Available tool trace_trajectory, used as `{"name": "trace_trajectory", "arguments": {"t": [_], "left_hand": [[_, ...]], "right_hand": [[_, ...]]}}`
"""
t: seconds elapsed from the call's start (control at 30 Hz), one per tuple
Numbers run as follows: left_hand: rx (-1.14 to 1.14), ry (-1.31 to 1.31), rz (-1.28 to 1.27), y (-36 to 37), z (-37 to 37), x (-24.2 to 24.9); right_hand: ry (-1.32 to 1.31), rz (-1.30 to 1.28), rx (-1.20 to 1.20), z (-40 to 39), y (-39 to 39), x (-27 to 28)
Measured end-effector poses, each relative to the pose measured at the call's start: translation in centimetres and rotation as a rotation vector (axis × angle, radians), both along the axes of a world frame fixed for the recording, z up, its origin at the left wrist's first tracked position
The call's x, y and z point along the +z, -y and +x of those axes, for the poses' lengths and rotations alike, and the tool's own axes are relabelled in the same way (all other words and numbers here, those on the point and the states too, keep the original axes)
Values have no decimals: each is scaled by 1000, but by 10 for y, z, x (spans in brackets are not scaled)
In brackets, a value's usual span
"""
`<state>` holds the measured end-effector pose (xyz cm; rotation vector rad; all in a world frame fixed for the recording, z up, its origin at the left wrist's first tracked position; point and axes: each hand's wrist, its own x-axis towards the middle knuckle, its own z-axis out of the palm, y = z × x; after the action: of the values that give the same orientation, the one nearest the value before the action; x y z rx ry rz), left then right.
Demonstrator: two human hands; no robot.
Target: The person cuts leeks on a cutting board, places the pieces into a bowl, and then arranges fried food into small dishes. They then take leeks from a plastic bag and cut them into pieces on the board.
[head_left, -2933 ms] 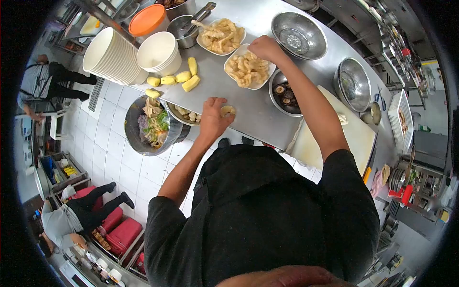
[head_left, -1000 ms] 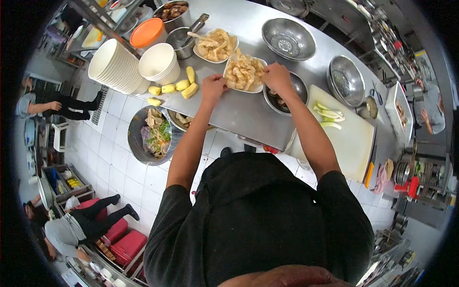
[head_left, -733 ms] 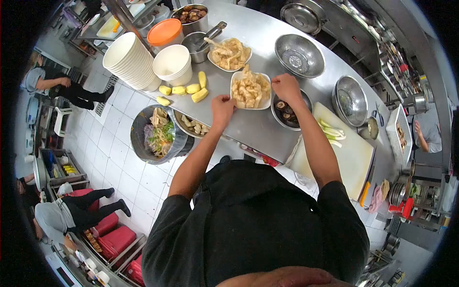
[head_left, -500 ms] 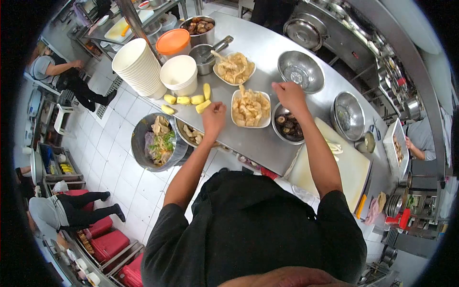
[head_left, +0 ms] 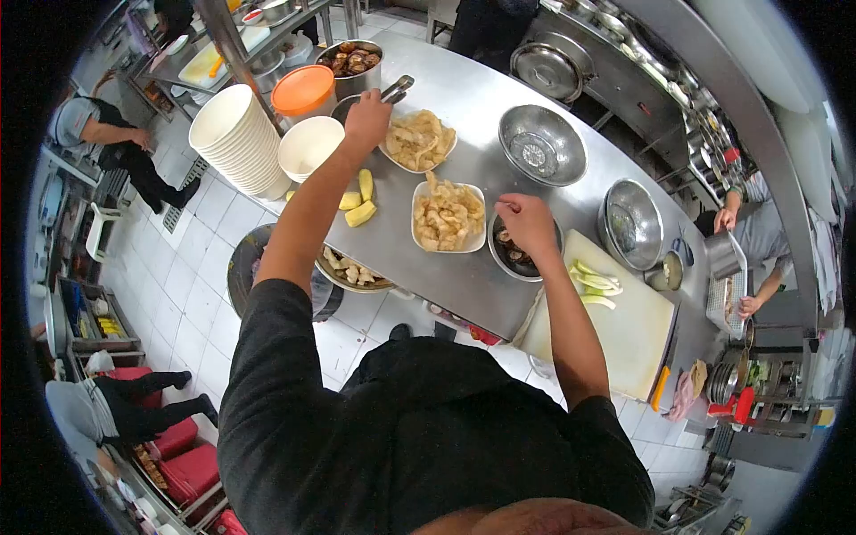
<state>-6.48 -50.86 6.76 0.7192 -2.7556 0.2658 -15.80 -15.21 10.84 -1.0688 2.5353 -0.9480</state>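
Square white bowl of puffy golden pieces, upright on the broad steel table. Next in size, toward the right, a white cutting board with pale green stalks on top; then a tall stack of white tubs at the left and a round steel basin beyond the bowls. Smaller again, a mushroom bowl, just right of the square one, and a second white bowl, similarly filled, farther across. Over the mushroom bowl, the right hand, fingers curled and pressed together. Above a steel pot, the left hand, fingers bent right by the metal tongs, impossible to tell if closed on them. Smallest, yellow pieces beside the left forearm
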Motion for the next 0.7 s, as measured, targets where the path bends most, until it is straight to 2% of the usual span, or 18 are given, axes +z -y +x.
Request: {"name": "trace_trajectory", "arguments": {"t": [0.13, 0.33, 0.43, 0.53, 0.7], "left_hand": [[-5, 15, 75, -2, 3, 7], [-62, 19, 48, -12, 3, 36], [-61, -23, 46, -20, -2, 37], [-30, -134, 9, -23, -5, 33], [14, -408, 163, -33, -4, 26]], "right_hand": [[45, -33, -68, -14, -18, -14], [76, -38, -52, -24, -15, -23], [6, -38, -4, -26, -4, -27], [18, -28, -1, -23, 4, -20], [84, -71, 1, -26, 10, -35]]}}
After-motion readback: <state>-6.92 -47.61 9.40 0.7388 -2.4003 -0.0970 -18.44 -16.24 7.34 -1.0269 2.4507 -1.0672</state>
